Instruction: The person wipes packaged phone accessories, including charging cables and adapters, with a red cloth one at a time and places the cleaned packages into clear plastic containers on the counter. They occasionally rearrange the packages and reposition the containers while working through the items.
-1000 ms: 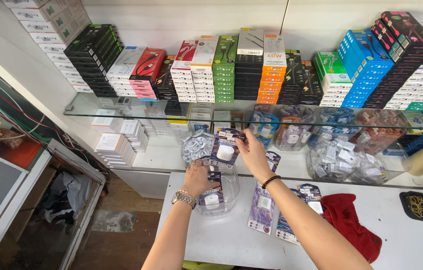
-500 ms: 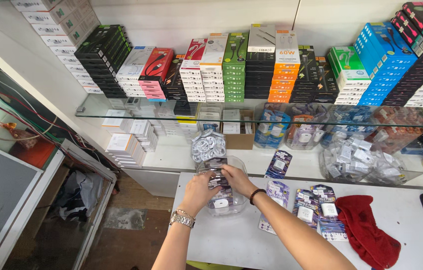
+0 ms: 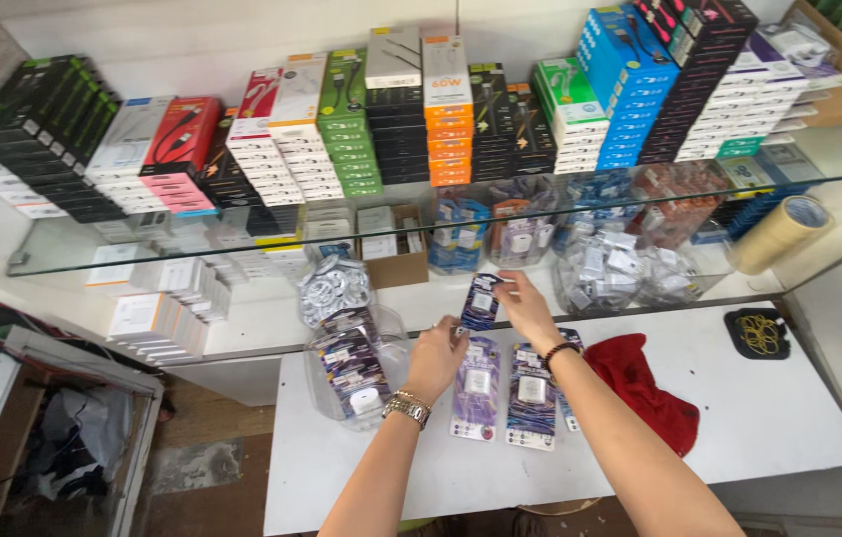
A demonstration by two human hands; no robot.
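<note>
Our left hand (image 3: 438, 356) and right hand (image 3: 523, 306) pinch one carded pack (image 3: 481, 301) in their fingers; two packs (image 3: 505, 390) lie on the worktop (image 3: 739, 418).

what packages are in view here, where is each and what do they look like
Purple blister card: flat, held by both the left hand and right hand.
Matching purple cards: flat on the white table.
Clear tub: left on the table, holding similar cards.
Stacked boxes: glass shelf, black, green, orange, blue, white.
</note>
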